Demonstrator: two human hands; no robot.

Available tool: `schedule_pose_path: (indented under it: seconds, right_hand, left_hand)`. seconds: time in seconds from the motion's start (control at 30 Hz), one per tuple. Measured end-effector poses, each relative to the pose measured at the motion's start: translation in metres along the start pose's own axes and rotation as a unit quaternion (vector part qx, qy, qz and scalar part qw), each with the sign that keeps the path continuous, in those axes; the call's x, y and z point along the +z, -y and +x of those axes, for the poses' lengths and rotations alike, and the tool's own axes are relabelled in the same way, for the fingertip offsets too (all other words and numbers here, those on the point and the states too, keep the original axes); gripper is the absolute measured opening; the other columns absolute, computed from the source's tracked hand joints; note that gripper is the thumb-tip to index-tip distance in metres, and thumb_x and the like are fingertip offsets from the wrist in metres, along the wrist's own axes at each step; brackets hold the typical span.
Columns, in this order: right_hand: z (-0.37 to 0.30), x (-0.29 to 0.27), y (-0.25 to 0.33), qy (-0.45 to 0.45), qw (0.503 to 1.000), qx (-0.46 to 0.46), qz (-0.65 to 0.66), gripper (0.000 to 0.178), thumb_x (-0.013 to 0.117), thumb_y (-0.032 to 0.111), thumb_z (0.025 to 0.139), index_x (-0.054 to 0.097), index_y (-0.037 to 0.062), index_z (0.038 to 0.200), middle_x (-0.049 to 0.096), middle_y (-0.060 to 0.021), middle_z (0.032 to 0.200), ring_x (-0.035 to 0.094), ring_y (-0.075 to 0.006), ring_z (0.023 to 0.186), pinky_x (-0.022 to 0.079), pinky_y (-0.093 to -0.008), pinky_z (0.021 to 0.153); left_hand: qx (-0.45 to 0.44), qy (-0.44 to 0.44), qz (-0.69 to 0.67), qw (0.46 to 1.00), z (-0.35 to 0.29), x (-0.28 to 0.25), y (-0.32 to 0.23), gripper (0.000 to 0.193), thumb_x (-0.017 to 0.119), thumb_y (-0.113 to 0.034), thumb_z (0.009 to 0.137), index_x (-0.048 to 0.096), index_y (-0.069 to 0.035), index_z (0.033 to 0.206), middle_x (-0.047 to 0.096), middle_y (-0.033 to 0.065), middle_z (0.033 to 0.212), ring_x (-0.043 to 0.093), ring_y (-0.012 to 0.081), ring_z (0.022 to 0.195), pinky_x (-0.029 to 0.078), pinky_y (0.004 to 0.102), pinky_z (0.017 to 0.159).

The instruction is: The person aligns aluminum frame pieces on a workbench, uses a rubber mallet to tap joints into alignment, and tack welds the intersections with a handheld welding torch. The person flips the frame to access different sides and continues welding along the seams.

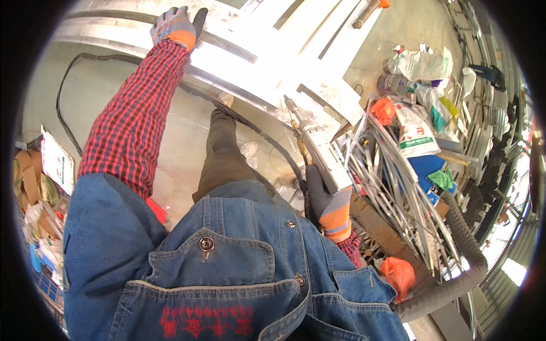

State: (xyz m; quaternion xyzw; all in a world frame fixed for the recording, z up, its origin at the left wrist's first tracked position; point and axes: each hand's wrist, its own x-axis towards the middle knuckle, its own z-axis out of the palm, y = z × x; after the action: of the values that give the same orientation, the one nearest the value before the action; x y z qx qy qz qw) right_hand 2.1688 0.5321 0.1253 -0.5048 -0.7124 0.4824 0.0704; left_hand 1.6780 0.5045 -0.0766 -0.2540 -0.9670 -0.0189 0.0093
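My left hand (173, 29), in a grey and orange work glove, rests on the bright metal frame (227, 71) at the far left. Its fingers lie stretched out, with the thumb apart. Close to my waist on the right, my right hand (329, 204) wraps round the grip of a handheld welding gun (323, 152). The gun has a silver boxy body, brass fittings and a narrow nozzle, which points up and left toward the frame's near edge. Part of the grip is hidden by my glove. Glare washes out much of the frame.
A black cable (250, 126) crosses below the frame. Thin metal strips (392, 176) lie piled at right, beside plastic bags (415, 128) and an orange bag (398, 278). A thick corrugated hose (455, 290) curves at lower right. Another metal tool (364, 14) lies at far right.
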Motion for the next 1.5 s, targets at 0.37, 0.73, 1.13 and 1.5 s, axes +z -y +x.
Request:
schedule_pose_path:
  seconds: [0.37, 0.73, 1.13, 1.5]
  right_hand:
    - [0.008, 0.005, 0.019, 0.001, 0.999, -0.013, -0.048, 0.019, 0.075, 0.013, 0.105, 0.076, -0.0019, 0.118, 0.074, -0.0048, 0.094, 0.066, -0.0138, 0.081, 0.053, -0.0347, 0.07]
    - [0.013, 0.008, 0.021, 0.009, 1.0, 0.011, -0.002, 0.031, 0.076, 0.013, 0.105, 0.077, -0.0059, 0.13, 0.081, -0.0126, 0.105, 0.074, -0.0173, 0.092, 0.059, -0.0373, 0.079]
    - [0.016, 0.012, 0.019, 0.002, 1.0, -0.009, -0.019, 0.026, 0.078, 0.017, 0.107, 0.077, -0.0021, 0.125, 0.077, -0.0051, 0.097, 0.069, -0.0138, 0.083, 0.054, -0.0334, 0.069]
    - [0.017, 0.011, 0.025, 0.002, 0.998, 0.039, -0.039, 0.027, 0.077, 0.022, 0.108, 0.077, -0.0023, 0.12, 0.076, -0.0048, 0.09, 0.07, -0.0146, 0.074, 0.052, -0.0343, 0.061]
  left_hand:
    - [-0.018, 0.077, -0.015, 0.997, -0.002, -0.027, -0.01, 0.081, 0.049, -0.082, 0.105, 0.064, -0.022, 0.159, 0.068, 0.0096, 0.156, 0.061, 0.0315, 0.147, 0.047, 0.0518, 0.124]
    - [-0.025, 0.108, -0.016, 0.994, -0.002, -0.023, -0.013, 0.082, 0.043, -0.083, 0.107, 0.066, -0.021, 0.156, 0.069, 0.0077, 0.154, 0.062, 0.0284, 0.146, 0.046, 0.0503, 0.124]
    - [-0.021, 0.105, -0.026, 0.994, -0.002, -0.023, -0.014, 0.081, 0.043, -0.081, 0.108, 0.066, -0.02, 0.156, 0.07, 0.0086, 0.153, 0.062, 0.0288, 0.146, 0.045, 0.0509, 0.125]
    - [-0.022, 0.107, -0.028, 0.994, -0.001, -0.017, -0.014, 0.084, 0.042, -0.084, 0.106, 0.066, -0.02, 0.155, 0.072, 0.0084, 0.151, 0.062, 0.029, 0.146, 0.045, 0.0507, 0.124]
